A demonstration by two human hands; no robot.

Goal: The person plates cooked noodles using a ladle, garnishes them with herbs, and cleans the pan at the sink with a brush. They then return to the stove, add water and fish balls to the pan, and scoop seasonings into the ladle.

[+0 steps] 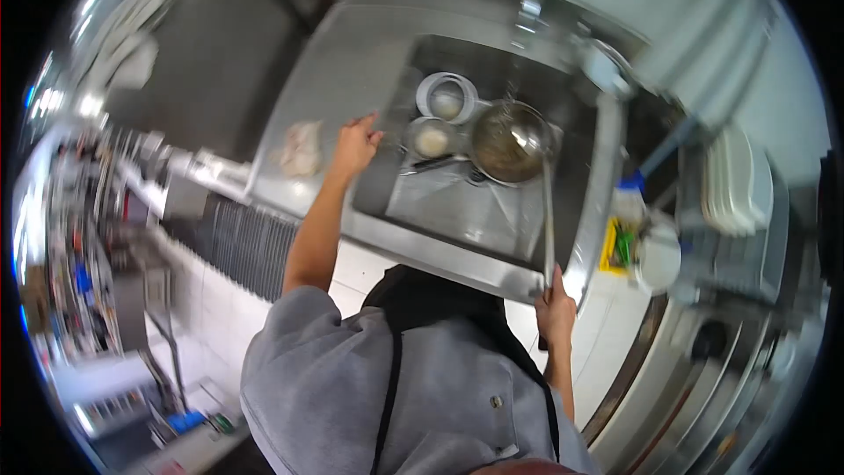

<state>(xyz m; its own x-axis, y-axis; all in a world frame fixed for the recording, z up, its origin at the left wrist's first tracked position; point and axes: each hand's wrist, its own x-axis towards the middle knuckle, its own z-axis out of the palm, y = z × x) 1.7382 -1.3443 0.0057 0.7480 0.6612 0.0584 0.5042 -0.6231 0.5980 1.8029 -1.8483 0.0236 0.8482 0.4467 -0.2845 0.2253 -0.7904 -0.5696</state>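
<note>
Nearest the camera, a grey shirt (pixel 440 387) crossed by dark straps fills the lower view, its arms leading to two bare hands. Beyond it, a steel counter (pixel 352 53) extends under and past the left hand (pixel 356 148), which is raised and holds nothing, its fingers loosely open and the index finger extended. Set into the counter, the sink basin (pixel 576 123) lies to the right of the left hand and ahead of the right hand (pixel 556 310), which is closed around the near end of a long handle (pixel 549 220). A stack of pale trays (pixel 734 176) stands to the right of both hands, well apart. Within the basin, a clear, shiny sheet (pixel 440 216) lies between the hands. Ahead of the right hand sits a round metal pan (pixel 501 163) — liquid inside, a bright rounded surface at its right side — and the handle reaches that side; whether the two are joined cannot be told. Right of the left hand are a white-rimmed container (pixel 425 99) and, just nearer, a small bowl (pixel 432 141) with pale contents. Left of the left hand rests a pale, crumpled bundle (pixel 301 148) — its material unclear. Smallest, a thin dark-handled utensil (pixel 432 164) lies between bowl and sheet.
</note>
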